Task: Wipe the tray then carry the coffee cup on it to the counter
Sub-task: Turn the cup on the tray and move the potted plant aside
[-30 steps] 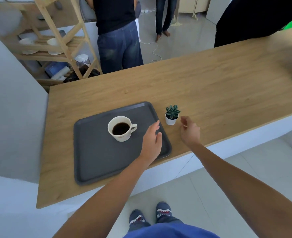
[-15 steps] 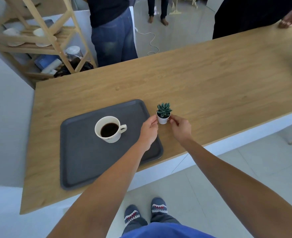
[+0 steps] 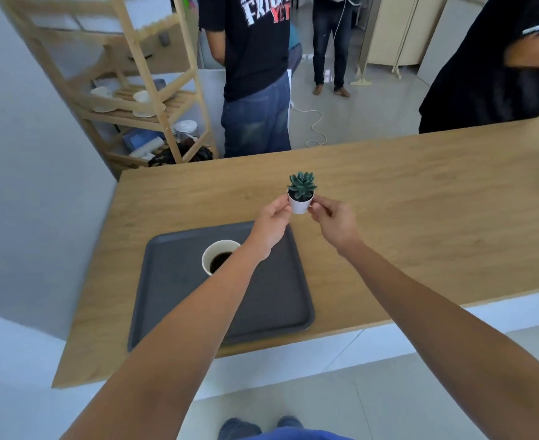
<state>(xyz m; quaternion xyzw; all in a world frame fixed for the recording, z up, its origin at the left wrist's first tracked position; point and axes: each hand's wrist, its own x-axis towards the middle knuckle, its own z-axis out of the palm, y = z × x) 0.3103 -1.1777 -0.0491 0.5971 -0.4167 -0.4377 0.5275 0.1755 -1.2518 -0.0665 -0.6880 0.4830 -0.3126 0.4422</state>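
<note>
Both hands occupied: left hand (image 3: 272, 222) and right hand (image 3: 334, 222) pinch one small potted succulent (image 3: 301, 193) by its white pot, held above the counter (image 3: 420, 201) beyond the tray's far right corner. One dark tray (image 3: 274, 300), judged rigid and light, best gripped at opposite rims. One coffee cup (image 3: 219, 257), near full, spill-prone, sits toward the tray's far edge.

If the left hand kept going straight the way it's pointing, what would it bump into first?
The left hand already pinches the small potted succulent, with the right hand gripping the other side. Beyond it, probably only bare wooden counter, though depth is unclear.
</note>
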